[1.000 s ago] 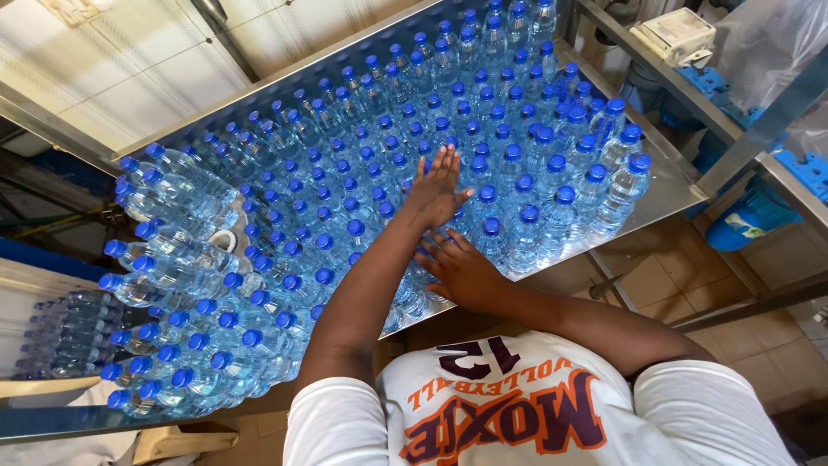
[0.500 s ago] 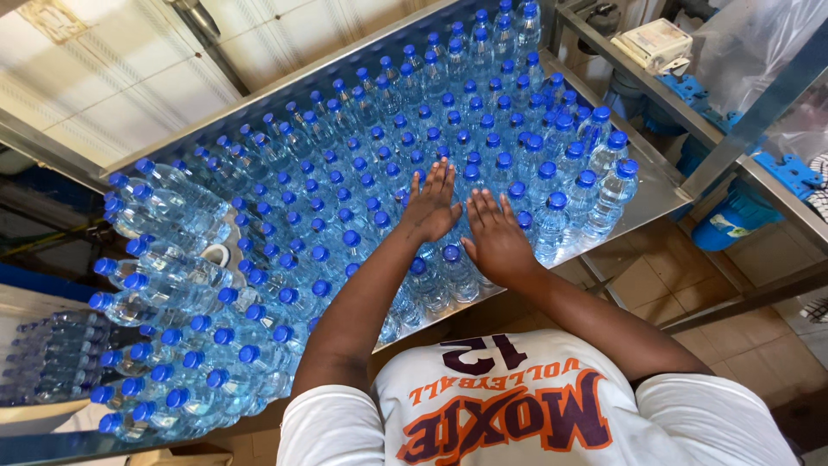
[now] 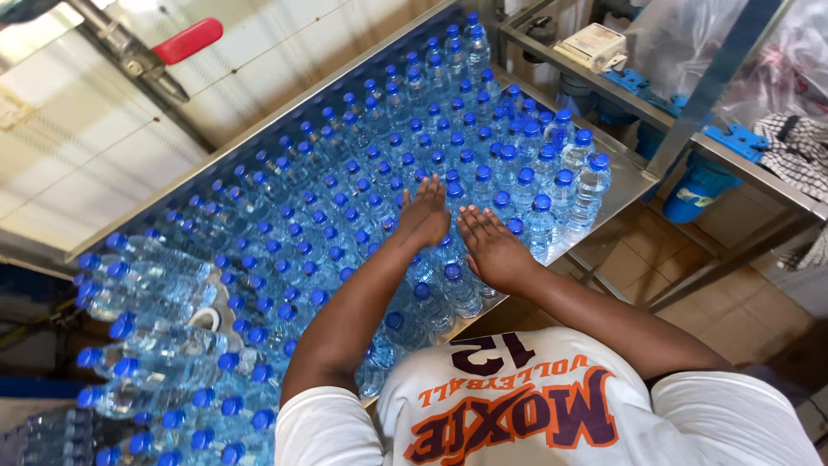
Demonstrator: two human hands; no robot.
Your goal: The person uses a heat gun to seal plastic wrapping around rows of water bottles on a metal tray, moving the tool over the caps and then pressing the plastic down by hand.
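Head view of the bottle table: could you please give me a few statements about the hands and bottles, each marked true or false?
1. Both hands, the left hand and the right hand, lie flat on the caps of upright bottles. True.
2. The bottle caps are red. False: they are blue; only a handle at upper left is red.
3. Some bottles lie on their sides at the left of the metal table. True.
4. The right hand grips one bottle lifted clear of the rest. False: it rests open on the caps.
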